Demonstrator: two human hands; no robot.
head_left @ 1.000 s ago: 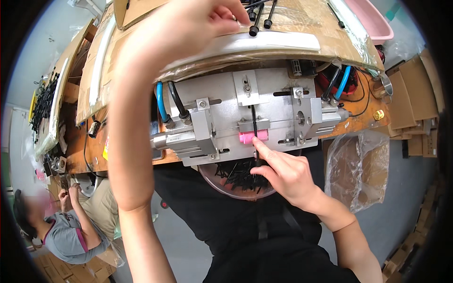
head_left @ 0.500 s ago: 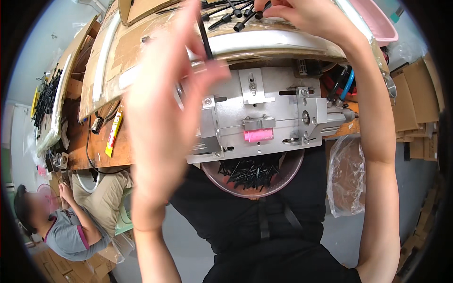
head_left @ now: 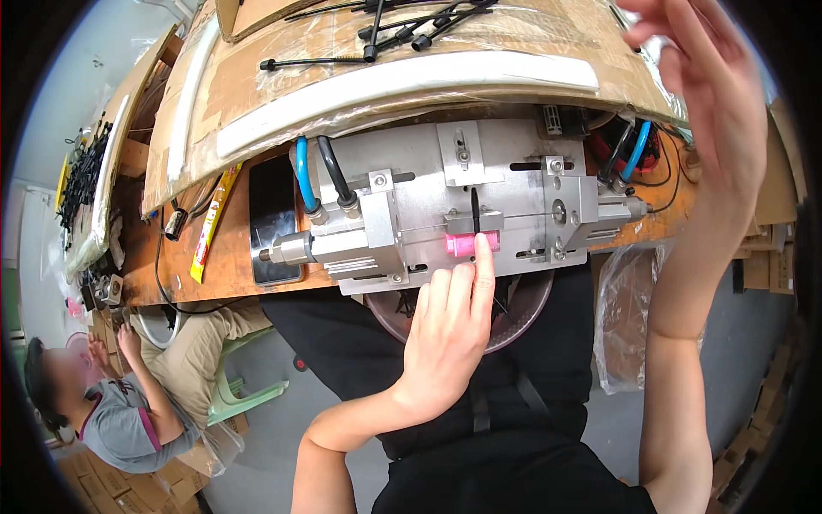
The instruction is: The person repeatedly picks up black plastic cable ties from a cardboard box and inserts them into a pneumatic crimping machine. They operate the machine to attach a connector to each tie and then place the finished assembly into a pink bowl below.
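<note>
My left hand [head_left: 445, 330] reaches over the metal fixture [head_left: 514, 188] with its index finger stretched out. That fingertip rests at the near end of a thin black rod [head_left: 476, 207], against a pink block [head_left: 460, 245] at the fixture's near side. The other fingers are bent, and the thumb is hidden. The rod lies across a small metal clamp block [head_left: 458, 222]. My right hand [head_left: 715, 81], slightly smeared, is raised at the upper right with its fingers apart and nothing visible in it. Several black rods with thicker heads [head_left: 402, 36] lie on the cardboard-covered surface beyond the fixture.
Pneumatic cylinders with blue and black hoses [head_left: 304, 176] flank the fixture. A dark phone [head_left: 274, 224] and a yellow packet [head_left: 212, 227] lie to the left. Below the fixture is a round tub [head_left: 529, 319]. Another person [head_left: 141, 411] sits at the lower left.
My left hand has come down from the upper left to the fixture, where a black rod now lies. My right hand has left the loose rods and moved right.
</note>
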